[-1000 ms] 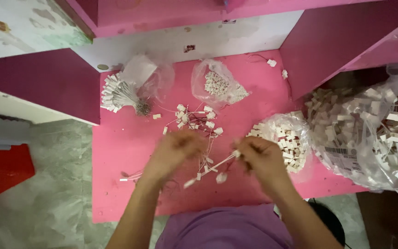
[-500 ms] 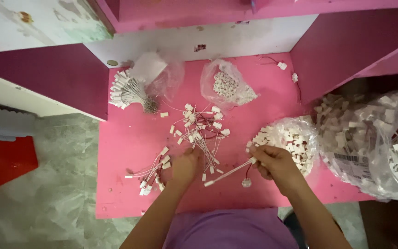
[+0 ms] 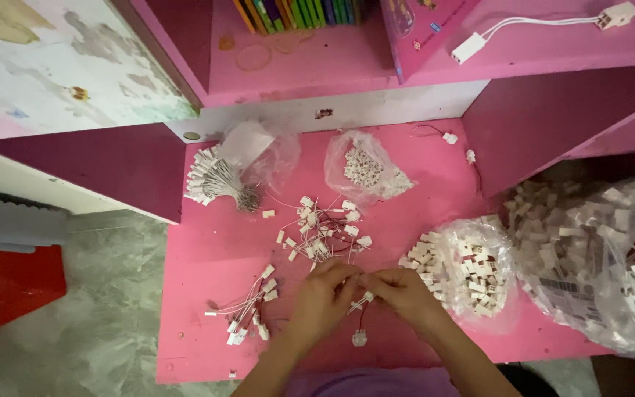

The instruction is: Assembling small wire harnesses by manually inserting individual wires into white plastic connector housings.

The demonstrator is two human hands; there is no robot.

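Thin, limp wire lead (image 3: pixel 362 317): light; left hand (image 3: pixel 323 295) and right hand (image 3: pixel 403 291) pinch it near the hard white connector (image 3: pixel 359 339).

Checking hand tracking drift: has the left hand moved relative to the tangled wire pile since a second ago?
Yes. The left hand now sits just below the tangled wire pile, fingertips meeting the right hand; earlier it overlapped the pile's lower edge, so it drew back toward the person.

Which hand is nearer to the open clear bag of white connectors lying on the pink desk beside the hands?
Right. The right hand lies just beside the bag of white connectors, almost touching its edge. The left hand is farther off, on the far side of the right hand from the bag.
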